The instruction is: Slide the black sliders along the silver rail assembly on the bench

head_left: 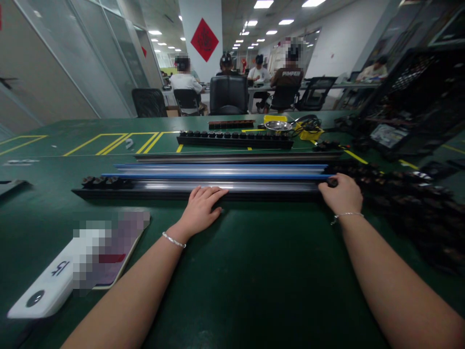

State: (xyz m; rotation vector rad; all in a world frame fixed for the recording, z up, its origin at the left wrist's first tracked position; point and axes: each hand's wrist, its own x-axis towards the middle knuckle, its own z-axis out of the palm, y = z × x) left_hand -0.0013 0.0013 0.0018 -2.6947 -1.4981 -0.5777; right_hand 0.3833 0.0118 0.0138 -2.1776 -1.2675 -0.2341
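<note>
A long black rail (156,193) lies across the green table in front of me, with a silver rail (232,184) and a blue-edged one (218,168) just behind it. My left hand (201,208) rests flat on the black rail near its middle, fingers stretched out. My right hand (340,194) is closed at the rail's right end, pinching a small black part (332,182) I can barely make out. A few small black parts (100,181) sit in the rail's left end.
A heap of black parts (410,203) lies at the right. Another black rail with parts (234,139), a metal bowl (278,125) and a black crate (417,97) stand farther back. A white device (54,281) lies front left. Several people sit at desks behind.
</note>
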